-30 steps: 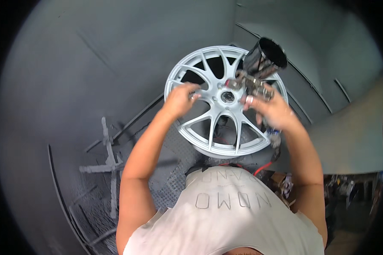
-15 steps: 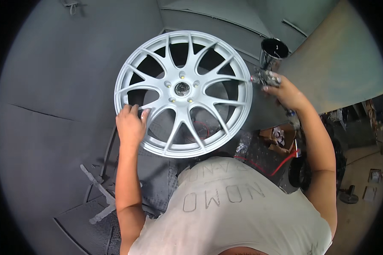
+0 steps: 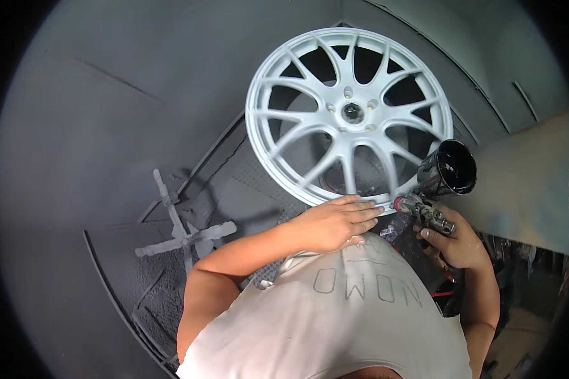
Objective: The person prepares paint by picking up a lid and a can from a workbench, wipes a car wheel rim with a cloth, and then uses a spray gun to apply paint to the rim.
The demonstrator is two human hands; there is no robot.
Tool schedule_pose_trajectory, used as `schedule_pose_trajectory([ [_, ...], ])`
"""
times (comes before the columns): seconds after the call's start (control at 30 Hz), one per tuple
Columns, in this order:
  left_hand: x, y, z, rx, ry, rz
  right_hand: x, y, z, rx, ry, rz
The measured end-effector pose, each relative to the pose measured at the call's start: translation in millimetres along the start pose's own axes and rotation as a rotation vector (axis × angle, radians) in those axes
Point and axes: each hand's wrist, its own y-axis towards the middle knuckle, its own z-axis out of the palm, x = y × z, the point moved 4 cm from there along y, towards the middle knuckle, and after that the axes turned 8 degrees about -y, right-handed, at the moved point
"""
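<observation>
A white multi-spoke car wheel rim lies face up in front of me, its near spokes slightly smeared. My left hand reaches across to the rim's near edge, fingers stretched out and lying along it. At the rim's lower right, my right hand grips a metal spray gun with a black paint cup on top. The gun's red-ringed nozzle points left, close to the left fingertips and the rim's edge. Part of the right fingers is hidden behind the gun.
A grey-coated cross-shaped stand is at the lower left. Grey walls surround the far and left sides, and a tan panel stands at the right. A red hose passes below my right hand.
My left hand has moved from the rim's left side to its near edge. The spray gun has come down toward the near right edge. My view has shifted, placing the rim farther right.
</observation>
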Motion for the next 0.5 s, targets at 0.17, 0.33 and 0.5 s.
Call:
schedule_pose_trajectory([
  [0.17, -3, -5, -7, 0.016, 0.111, 0.017, 11, 12, -2, 0.100, 0.000, -0.157],
  [0.33, -9, -12, 0, 0.021, 0.204, -0.091, 10, 18, -12, 0.210, -0.021, -0.162],
  [0.5, -10, -13, 2, 0.013, 0.211, -0.092, 16, 19, -15, 0.279, -0.035, -0.182],
])
